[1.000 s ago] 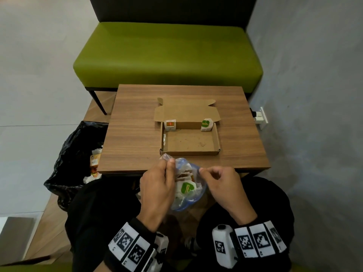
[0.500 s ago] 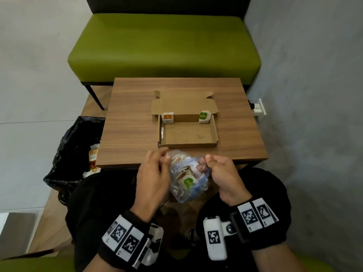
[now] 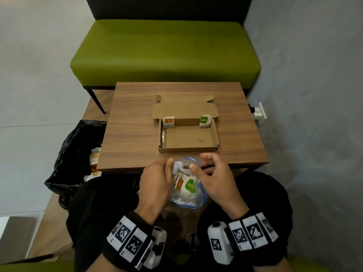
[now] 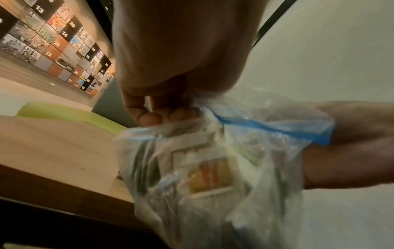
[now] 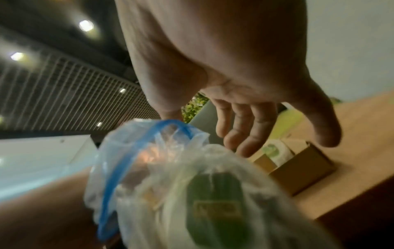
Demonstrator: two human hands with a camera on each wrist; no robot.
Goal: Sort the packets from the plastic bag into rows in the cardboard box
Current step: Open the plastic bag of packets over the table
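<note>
Plastic bag point(image 3: 188, 185) of packets between both hands, left hand point(image 3: 157, 181) pinching its rim.

Green bench point(image 3: 165, 54) behind table point(image 3: 129, 138); black bin bag point(image 3: 72, 154) left.

The plastic bag point(image 3: 188, 199) is thin, clear, crinkled and glossy. The cardboard box point(image 3: 188, 149) is matt brown. The bench point(image 3: 133, 138) shows smooth wood grain. The bin liner point(image 3: 74, 154) is shiny black plastic.

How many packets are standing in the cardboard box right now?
2: an orange-label packet in the back-left corner and a green-label packet in the back-right corner of the cardboard box. None look hidden.
</note>
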